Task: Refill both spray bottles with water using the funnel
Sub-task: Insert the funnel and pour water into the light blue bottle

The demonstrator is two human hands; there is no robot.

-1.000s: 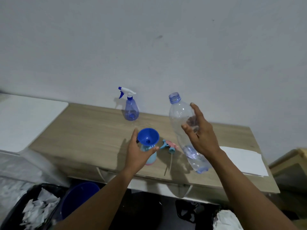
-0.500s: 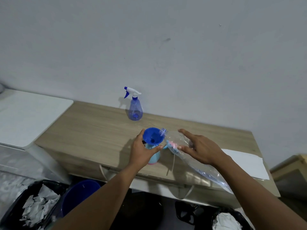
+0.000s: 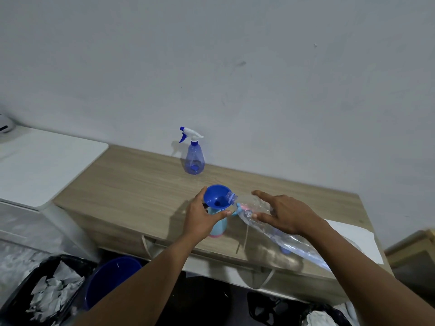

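A blue funnel (image 3: 217,197) sits in the neck of a small light-blue spray bottle (image 3: 219,225) with a pink base, on the wooden table (image 3: 141,189). My left hand (image 3: 202,216) is wrapped around that bottle just under the funnel. My right hand (image 3: 286,214) holds a large clear water bottle (image 3: 263,222) tilted far over, its open mouth resting at the funnel's right rim. The bottle's removed pink-and-blue spray head (image 3: 241,207) lies behind the clear bottle. A second, blue spray bottle (image 3: 194,160) with a white trigger stands by the wall.
White paper (image 3: 353,238) lies on the table's right end. A white surface (image 3: 40,161) adjoins the table on the left. Below the front edge stand a blue bucket (image 3: 110,278) and a black bin of crumpled paper (image 3: 47,292).
My right hand has tipped the clear bottle from upright down to the left until its mouth reached the funnel. My left hand has stayed on the small bottle.
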